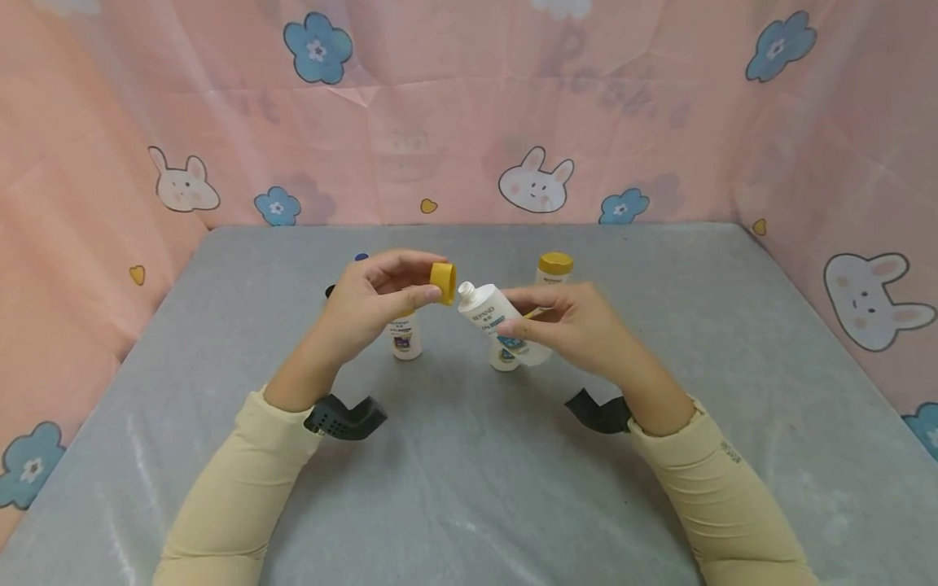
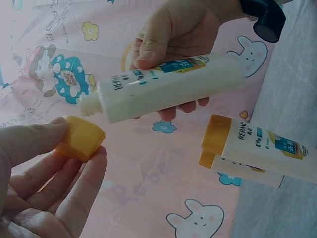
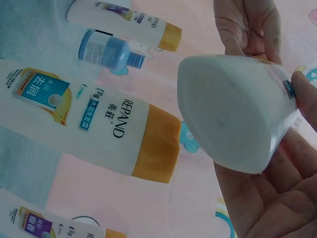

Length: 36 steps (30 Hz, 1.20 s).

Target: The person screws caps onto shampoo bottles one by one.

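My left hand (image 1: 359, 305) pinches a yellow cap (image 1: 444, 282) between thumb and fingers, its hollow side facing the bottle. My right hand (image 1: 579, 325) grips a white shampoo bottle (image 1: 489, 308) around its body. This bottle is uncapped and tilted, with its bare white neck (image 2: 89, 105) pointing toward the cap. A small gap separates neck and cap in the head view. In the right wrist view the base of the white bottle (image 3: 225, 114) faces the camera.
Behind the held bottle stands another white bottle (image 1: 504, 358). A purple-labelled white bottle (image 1: 405, 340) stands below my left hand, and a yellow-capped one (image 1: 554, 267) beyond my right. A blue bottle (image 3: 105, 49) stands farther back. Pink printed cloth (image 1: 454, 106) surrounds the grey table (image 1: 469, 488).
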{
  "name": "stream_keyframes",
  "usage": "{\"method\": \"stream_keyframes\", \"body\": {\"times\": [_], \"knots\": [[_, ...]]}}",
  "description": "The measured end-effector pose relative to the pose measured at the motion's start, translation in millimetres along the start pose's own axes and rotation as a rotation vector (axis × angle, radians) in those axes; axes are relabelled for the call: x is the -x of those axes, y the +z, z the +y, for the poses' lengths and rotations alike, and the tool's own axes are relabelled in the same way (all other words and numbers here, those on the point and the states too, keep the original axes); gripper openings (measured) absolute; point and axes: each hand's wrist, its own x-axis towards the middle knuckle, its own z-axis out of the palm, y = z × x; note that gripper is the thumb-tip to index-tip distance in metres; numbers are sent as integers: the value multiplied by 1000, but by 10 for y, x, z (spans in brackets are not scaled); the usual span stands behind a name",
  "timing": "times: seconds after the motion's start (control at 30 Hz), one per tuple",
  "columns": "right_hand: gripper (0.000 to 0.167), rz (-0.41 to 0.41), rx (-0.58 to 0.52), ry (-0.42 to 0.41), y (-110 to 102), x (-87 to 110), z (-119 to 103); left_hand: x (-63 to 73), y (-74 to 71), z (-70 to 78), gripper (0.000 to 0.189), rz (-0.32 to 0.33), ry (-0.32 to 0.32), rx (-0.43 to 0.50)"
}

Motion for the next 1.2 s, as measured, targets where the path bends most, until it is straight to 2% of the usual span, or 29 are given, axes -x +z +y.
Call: {"method": "stream_keyframes", "body": {"times": [0.1,0.47,0.7,1.0,1.2], "knots": [[36,-4,15,-16,12,8,-5,20,-11,30,33,-2,-12,-17],[35,-43,79,-60,51,11,2,53,-8,75,34,-70,26,-83],[36,-74,71,-36,77,6,12,64,21,52,34,-94,63,-125],[34,-85,46,-47,87,18,-2,74,52,52,33,-95,107,-151],[34,-89,51,-55,80,21,-20,89,57,83,32,-96,101,-209]]}}
